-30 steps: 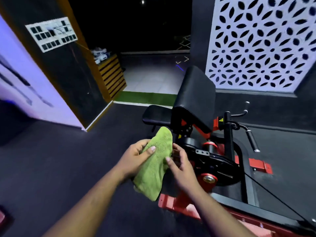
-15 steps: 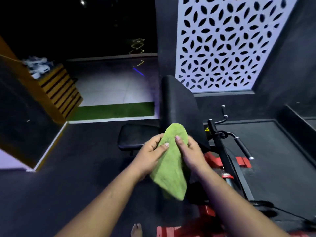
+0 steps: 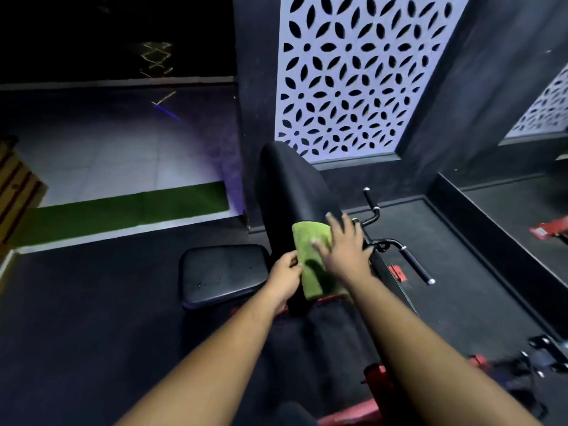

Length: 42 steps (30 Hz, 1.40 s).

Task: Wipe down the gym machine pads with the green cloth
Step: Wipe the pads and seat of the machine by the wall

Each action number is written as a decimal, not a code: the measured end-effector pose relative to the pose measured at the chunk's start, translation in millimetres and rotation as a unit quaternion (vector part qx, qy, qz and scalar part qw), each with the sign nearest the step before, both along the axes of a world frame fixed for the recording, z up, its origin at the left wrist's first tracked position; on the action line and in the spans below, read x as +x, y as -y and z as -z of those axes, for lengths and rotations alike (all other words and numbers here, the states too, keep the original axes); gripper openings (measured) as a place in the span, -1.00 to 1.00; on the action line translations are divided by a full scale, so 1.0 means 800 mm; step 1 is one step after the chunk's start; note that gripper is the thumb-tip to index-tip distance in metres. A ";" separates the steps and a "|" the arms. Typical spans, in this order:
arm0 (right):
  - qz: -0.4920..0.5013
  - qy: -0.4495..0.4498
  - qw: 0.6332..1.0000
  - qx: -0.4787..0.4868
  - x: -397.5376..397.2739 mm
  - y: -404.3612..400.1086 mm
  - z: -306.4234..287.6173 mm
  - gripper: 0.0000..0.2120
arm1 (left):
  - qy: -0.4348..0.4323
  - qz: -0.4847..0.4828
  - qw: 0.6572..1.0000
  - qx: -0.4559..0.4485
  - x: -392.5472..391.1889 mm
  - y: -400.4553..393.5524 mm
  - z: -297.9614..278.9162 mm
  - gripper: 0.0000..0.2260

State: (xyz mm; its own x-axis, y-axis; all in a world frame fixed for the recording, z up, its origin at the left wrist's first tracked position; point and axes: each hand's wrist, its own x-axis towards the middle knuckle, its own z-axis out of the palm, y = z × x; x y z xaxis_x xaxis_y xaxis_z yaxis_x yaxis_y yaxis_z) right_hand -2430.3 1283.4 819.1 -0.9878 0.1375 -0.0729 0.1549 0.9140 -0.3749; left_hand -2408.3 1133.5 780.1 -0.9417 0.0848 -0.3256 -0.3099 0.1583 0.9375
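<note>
Pressing a folded green terry cloth (image 3: 309, 256) against the tall black padded backrest (image 3: 292, 192) at frame centre, right hand (image 3: 345, 250) lying flat with fingers spread; left hand (image 3: 284, 278) pinching the cloth's left edge, beside the black cushioned seat pad (image 3: 222, 275).

My right hand (image 3: 344, 250) lay flat with fingers spread on the green cloth (image 3: 309, 256), pressing it against the upright back pad (image 3: 292, 186). My left hand (image 3: 284, 276) pinched the cloth's near edge, just beside the black seat pad (image 3: 221, 272).
</note>
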 end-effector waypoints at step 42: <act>-0.035 0.137 0.968 -0.210 -0.447 -0.026 0.110 -0.32 | -0.123 -0.025 0.940 -0.316 -0.470 -0.027 0.039 -0.20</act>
State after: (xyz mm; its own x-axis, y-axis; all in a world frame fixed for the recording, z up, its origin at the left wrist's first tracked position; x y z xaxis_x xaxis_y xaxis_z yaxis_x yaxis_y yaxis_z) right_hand -2788.1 1304.5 730.9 -0.9296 -0.0268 -0.3676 0.2442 0.7022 -0.6688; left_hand -2784.6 1154.8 749.1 -0.9928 -0.0984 -0.0676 -0.1173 0.6988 0.7056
